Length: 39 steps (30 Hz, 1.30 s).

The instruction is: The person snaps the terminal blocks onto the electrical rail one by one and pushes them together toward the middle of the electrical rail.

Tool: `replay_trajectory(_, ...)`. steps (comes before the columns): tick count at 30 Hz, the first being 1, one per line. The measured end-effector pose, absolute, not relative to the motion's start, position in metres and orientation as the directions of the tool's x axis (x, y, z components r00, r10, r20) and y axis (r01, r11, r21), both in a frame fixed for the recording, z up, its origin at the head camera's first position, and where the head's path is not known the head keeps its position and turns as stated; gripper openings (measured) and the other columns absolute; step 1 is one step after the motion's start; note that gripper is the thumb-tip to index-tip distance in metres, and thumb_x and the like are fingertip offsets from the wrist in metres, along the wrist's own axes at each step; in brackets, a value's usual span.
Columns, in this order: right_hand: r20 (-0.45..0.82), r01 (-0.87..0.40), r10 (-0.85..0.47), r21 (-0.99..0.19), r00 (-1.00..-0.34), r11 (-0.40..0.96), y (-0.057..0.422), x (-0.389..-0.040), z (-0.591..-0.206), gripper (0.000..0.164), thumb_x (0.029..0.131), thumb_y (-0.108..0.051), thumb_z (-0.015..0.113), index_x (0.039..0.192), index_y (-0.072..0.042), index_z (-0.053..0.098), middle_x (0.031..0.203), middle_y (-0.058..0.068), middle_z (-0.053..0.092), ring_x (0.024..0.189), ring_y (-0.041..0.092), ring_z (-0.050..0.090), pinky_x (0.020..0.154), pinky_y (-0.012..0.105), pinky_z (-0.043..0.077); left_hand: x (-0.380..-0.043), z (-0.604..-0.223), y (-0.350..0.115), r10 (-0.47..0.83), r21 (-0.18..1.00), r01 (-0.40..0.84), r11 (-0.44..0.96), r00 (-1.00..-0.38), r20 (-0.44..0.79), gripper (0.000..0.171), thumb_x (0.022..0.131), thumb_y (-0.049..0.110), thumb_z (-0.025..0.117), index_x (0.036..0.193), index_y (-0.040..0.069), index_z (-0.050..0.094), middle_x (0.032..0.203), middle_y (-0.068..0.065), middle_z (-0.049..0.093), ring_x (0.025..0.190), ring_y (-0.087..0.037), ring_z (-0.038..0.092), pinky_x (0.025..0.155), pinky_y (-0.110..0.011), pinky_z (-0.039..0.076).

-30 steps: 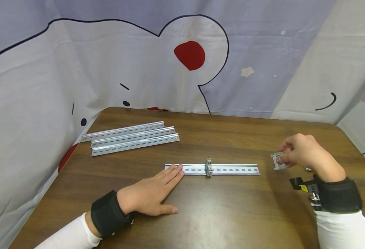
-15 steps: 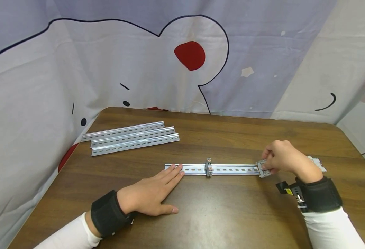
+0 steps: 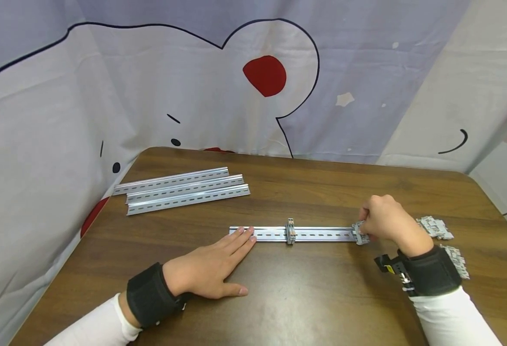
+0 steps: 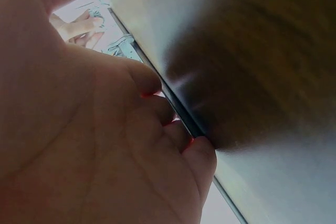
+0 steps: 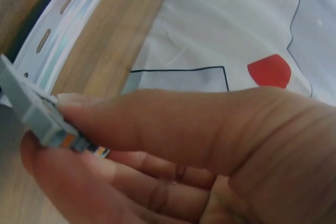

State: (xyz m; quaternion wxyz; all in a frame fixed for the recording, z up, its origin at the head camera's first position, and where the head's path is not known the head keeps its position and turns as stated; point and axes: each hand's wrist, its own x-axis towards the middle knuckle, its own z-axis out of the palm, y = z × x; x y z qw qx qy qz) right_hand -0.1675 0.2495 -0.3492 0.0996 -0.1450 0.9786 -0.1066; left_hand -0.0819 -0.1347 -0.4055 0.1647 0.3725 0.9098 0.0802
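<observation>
A slotted metal DIN rail (image 3: 322, 234) lies lengthwise on the wooden table. My left hand (image 3: 212, 269) rests flat on its left end, fingers straight, pressing across the slots. Near the rail's middle a grey terminal block (image 3: 290, 231) sits mounted upright. At the right end my right hand (image 3: 385, 218) pinches another grey terminal block (image 3: 359, 233) between thumb and fingers, overlapping the rail's end in the head view. In the right wrist view this held terminal block (image 5: 39, 111) shows orange spots and is tilted beside the rail (image 5: 50, 35).
Three more metal rails (image 3: 188, 194) lie side by side at the back left of the table. To the right, near the right wrist, are two groups of grey terminal blocks (image 3: 436, 228). A printed cloth (image 3: 192, 86) hangs behind the table's far edge.
My right hand has carried the grey terminal block leftward to the rail's right end, uncovering the loose blocks behind it. My left hand stays in place on the rail.
</observation>
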Motion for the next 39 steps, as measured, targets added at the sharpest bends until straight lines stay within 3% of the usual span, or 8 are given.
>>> replay_trajectory(4, -0.144, -0.263, -0.296, -0.213, -0.944, 0.941, 0.246, -0.167, -0.348, 0.016, 0.070, -0.005, 0.069, 0.064, -0.016, 0.058, 0.047, -0.007, 0.056, 0.055, 0.014, 0.056, 0.059, 0.033, 0.040, -0.082, -0.405, -0.135, 0.703, 0.268, 0.650, 0.711, -0.669, -0.240, 0.096, 0.092, 0.062, 0.051, 0.158, 0.012, 0.003, 0.164, -0.005, -0.008, 0.150, -0.024, -0.003, 0.117, -0.043, 0.024)
replay_trajectory(14, -0.081, -0.325, -0.343, -0.181, -0.936, 0.928, 0.235, -0.173, -0.351, 0.022, 0.065, 0.001, 0.061, 0.057, -0.017, 0.051, 0.055, -0.005, 0.049, 0.058, 0.017, 0.049, 0.055, 0.030, 0.034, -0.084, -0.403, -0.136, 0.695, 0.266, 0.642, 0.719, -0.676, -0.246, 0.096, 0.092, 0.061, 0.053, 0.158, 0.012, 0.003, 0.164, -0.005, -0.008, 0.150, -0.024, -0.004, 0.118, -0.042, 0.020)
replay_trajectory(25, -0.085, -0.323, -0.341, -0.173, -0.936, 0.930, 0.234, -0.172, -0.351, 0.023, 0.065, 0.001, 0.062, 0.057, -0.017, 0.051, 0.060, -0.003, 0.048, 0.061, 0.018, 0.045, 0.054, 0.030, 0.033, -0.083, -0.402, -0.135, 0.707, 0.253, 0.660, 0.707, -0.669, -0.229, 0.095, 0.093, 0.060, 0.053, 0.158, 0.009, 0.006, 0.164, -0.008, -0.005, 0.150, -0.025, -0.001, 0.118, -0.041, 0.020)
replay_trajectory(33, -0.126, -0.302, -0.336, -0.227, -0.934, 0.926, 0.236, -0.173, -0.354, 0.021, 0.068, 0.002, 0.063, 0.060, -0.015, 0.055, 0.057, -0.004, 0.054, 0.051, 0.014, 0.055, 0.054, 0.030, 0.037, -0.080, -0.402, -0.134, 0.705, 0.275, 0.649, 0.709, -0.665, -0.248, 0.095, 0.093, 0.061, 0.052, 0.158, 0.011, 0.005, 0.164, -0.006, -0.007, 0.150, -0.025, -0.002, 0.117, -0.043, 0.022)
replay_trajectory(39, -0.131, -0.292, -0.329, -0.238, -0.935, 0.926, 0.236, -0.174, -0.356, 0.021, 0.069, 0.004, 0.059, 0.061, -0.014, 0.055, 0.057, -0.003, 0.054, 0.050, 0.014, 0.054, 0.054, 0.029, 0.037, -0.081, -0.404, -0.134, 0.702, 0.270, 0.648, 0.712, -0.667, -0.250, 0.095, 0.092, 0.062, 0.051, 0.158, 0.012, 0.003, 0.164, -0.005, -0.008, 0.150, -0.023, -0.003, 0.117, -0.043, 0.024)
